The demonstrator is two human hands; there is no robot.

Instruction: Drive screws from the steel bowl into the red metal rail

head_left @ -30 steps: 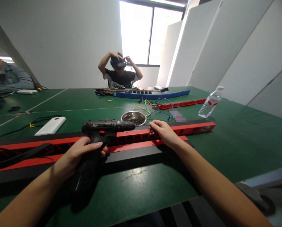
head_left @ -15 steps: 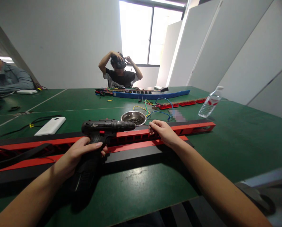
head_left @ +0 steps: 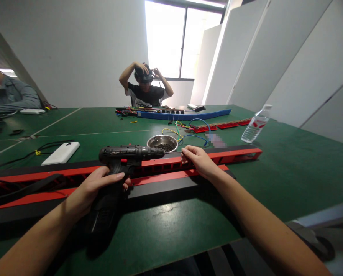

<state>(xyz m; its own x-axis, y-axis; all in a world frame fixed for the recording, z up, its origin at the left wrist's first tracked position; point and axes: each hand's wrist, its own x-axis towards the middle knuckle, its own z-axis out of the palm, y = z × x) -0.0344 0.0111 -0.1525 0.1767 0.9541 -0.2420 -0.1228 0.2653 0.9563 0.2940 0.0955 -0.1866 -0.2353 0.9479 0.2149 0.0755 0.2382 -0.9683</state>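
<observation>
A black cordless drill (head_left: pixel 125 155) lies level in my left hand (head_left: pixel 99 184), its fingers wrapped round the grip and its chuck pointing right. From the chuck runs a thin screwdriver bit (head_left: pixel 173 152). At the bit's far end my right hand (head_left: pixel 198 159) is closed, thumb and fingertips pinched together; any small screw between them is hidden. Below both hands lie long red and black metal rails (head_left: pixel 160 180), side by side across the table. Just behind the chuck stands a steel bowl (head_left: pixel 150 142) with many small dark screws in it.
A white power bank (head_left: pixel 61 153) with a black cable lies at left. Loose coloured wires (head_left: pixel 178 132), a red strip (head_left: pixel 228 125) and a blue rail (head_left: pixel 182 115) lie farther back. A water bottle (head_left: pixel 256 124) stands at right. One person sits opposite, hands raised; another sits at far left.
</observation>
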